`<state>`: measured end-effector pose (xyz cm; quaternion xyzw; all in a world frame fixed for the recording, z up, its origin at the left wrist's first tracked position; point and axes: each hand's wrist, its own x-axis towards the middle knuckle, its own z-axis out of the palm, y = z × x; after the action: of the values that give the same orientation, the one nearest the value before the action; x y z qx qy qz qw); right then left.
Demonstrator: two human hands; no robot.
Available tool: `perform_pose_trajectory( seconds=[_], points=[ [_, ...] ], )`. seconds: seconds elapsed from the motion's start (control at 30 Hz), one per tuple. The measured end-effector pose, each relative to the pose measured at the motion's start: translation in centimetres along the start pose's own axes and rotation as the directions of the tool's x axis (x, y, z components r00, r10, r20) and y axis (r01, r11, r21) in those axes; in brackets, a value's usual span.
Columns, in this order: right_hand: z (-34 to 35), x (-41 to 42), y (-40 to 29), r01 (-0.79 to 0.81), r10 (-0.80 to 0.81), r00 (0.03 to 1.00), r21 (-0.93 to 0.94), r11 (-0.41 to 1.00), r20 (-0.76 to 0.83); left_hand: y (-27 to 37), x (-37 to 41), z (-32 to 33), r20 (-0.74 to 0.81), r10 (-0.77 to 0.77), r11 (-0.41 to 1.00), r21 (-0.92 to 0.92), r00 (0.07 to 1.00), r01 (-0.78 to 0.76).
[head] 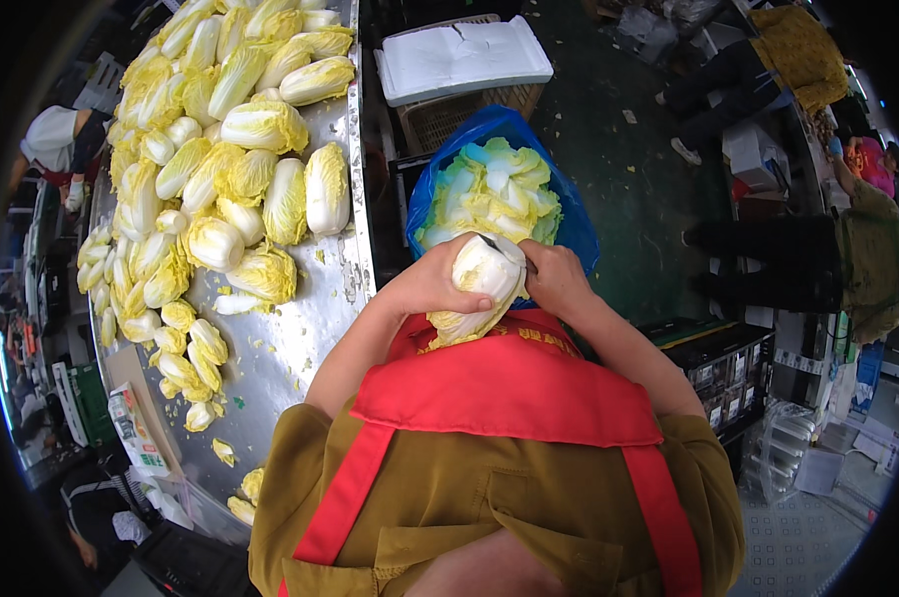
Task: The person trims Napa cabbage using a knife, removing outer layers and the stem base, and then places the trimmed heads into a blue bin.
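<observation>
My left hand [443, 277] grips a napa cabbage [486, 272] in front of my red apron [505, 392], its white base tilted up and away from me. At the right side of that base is my right hand [560, 274], fingers curled around what looks like a small knife [488, 241]. Only a dark bit of blade shows on the cut end; most of the knife is hidden by the cabbage and my fingers. Just beyond both hands, a blue plastic bag [574, 216] stands open, full of loose cabbage leaves [498, 186].
To my left runs a metal table [270, 373] heaped with napa cabbages [255, 127]. A cracked white foam lid [464, 56] rests over a plastic crate [449, 123] past the bag. Stacked black crates [725, 366] stand at right. Other people [763, 261] are along both sides.
</observation>
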<state>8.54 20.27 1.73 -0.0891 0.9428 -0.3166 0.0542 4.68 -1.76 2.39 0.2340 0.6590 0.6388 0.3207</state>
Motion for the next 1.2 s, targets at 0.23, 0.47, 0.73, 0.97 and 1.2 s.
perform_pose_trajectory(
  seconds=[0.23, 0.47, 0.73, 0.97, 1.2],
  points=[
    [0.7, 1.2, 1.5, -0.061, 0.062, 0.998, -0.078, 0.995, 0.004, -1.0, 1.7, 1.1, -0.209, 0.005, 0.955, 0.292, 0.978, 0.057],
    [1.7, 3.5, 2.9, -0.194, 0.202, 0.978, -0.153, 0.969, 0.043, -3.9, 4.0, 1.6, -0.388, 0.074, 0.871, 0.473, 0.919, 0.13],
    [2.3, 4.3, 3.8, -0.358, 0.375, 0.924, -0.174, 0.917, 0.079, -4.8, 5.1, 1.8, -0.438, 0.159, 0.764, 0.622, 0.885, 0.17],
    [2.8, 6.0, 5.4, -0.309, 0.307, 0.951, 0.105, 0.945, 0.033, -5.3, 6.0, 1.0, -0.444, 0.105, 0.874, 0.467, 0.89, 0.13],
    [0.8, 6.1, 5.5, -0.524, 0.189, 0.847, 0.84, 0.143, 0.496, -6.2, 5.5, 0.1, -0.285, -0.074, 0.943, -0.331, 0.956, -0.026]
  ],
)
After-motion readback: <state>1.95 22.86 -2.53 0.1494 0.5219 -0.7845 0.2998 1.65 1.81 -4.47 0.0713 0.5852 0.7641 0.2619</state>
